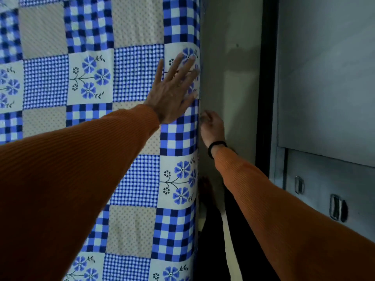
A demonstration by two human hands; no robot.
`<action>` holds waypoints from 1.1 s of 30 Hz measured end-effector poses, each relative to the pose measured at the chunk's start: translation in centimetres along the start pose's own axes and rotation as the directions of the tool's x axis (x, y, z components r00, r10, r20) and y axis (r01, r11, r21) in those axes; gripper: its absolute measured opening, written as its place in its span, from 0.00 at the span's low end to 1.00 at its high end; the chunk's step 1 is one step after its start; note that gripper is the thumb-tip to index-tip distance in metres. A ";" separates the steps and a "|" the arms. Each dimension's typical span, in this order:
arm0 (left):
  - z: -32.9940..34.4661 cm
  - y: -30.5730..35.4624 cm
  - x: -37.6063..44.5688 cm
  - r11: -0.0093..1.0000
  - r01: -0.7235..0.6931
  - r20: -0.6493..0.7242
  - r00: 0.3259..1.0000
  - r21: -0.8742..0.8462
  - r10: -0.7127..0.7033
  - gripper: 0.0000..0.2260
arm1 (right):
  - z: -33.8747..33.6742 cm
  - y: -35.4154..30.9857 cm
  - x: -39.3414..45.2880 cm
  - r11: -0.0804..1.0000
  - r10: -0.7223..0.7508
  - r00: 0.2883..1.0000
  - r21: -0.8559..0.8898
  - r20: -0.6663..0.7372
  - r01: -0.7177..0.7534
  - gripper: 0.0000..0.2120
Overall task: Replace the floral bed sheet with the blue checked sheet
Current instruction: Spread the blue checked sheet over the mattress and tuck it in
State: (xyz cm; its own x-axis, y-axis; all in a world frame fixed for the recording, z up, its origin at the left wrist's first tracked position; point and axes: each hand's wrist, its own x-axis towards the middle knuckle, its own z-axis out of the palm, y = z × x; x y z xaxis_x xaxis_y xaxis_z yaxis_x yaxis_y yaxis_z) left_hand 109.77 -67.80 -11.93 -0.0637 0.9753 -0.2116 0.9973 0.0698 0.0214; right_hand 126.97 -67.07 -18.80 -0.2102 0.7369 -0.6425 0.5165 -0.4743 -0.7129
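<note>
The blue checked sheet (91,82) covers the bed across the left and middle of the view, a patchwork of blue gingham, dotted cream and blue flower squares. Its right edge folds down over the side of the bed. My left hand (174,90) lies flat on the sheet near that edge, fingers straight and spread. My right hand (211,128) is lower, beside the bed's edge, with fingers curled at the hanging side of the sheet; what it grips is hidden. No floral sheet is in view.
A narrow strip of grey floor (229,78) runs along the bed's right side. My dark-trousered legs and a foot (207,191) stand there. A grey metal cabinet (324,98) with handles (336,207) lines the right.
</note>
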 end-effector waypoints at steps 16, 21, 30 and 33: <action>3.1 1.3 2.6 0.781 0.507 -0.121 0.806 -0.364 -0.580 0.28 | 2.7 -0.7 5.6 0.837 0.260 0.829 0.313 0.495 -0.449 0.34; 2.4 1.3 2.5 0.836 0.476 -0.143 0.839 -0.274 -0.525 0.29 | 2.1 -3.0 7.7 0.765 0.225 0.739 0.355 0.635 -0.538 0.46; 2.6 1.4 3.2 0.842 0.498 -0.078 0.850 -0.205 -0.522 0.31 | 1.8 -3.6 8.6 0.713 0.187 0.719 0.411 0.669 -0.568 0.41; 1.9 1.4 3.1 0.822 0.529 -0.083 0.828 -0.212 -0.554 0.31 | 1.6 -3.7 8.2 0.683 0.184 0.728 0.446 0.661 -0.578 0.36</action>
State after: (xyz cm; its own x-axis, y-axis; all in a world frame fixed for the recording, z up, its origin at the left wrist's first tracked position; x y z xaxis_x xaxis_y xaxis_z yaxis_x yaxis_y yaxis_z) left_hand 111.01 -65.11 -14.41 -0.6083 0.7866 -0.1060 0.7785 0.6174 0.1133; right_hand 122.04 -60.06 -21.89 -0.6065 0.1310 -0.7842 0.1039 -0.9648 -0.2415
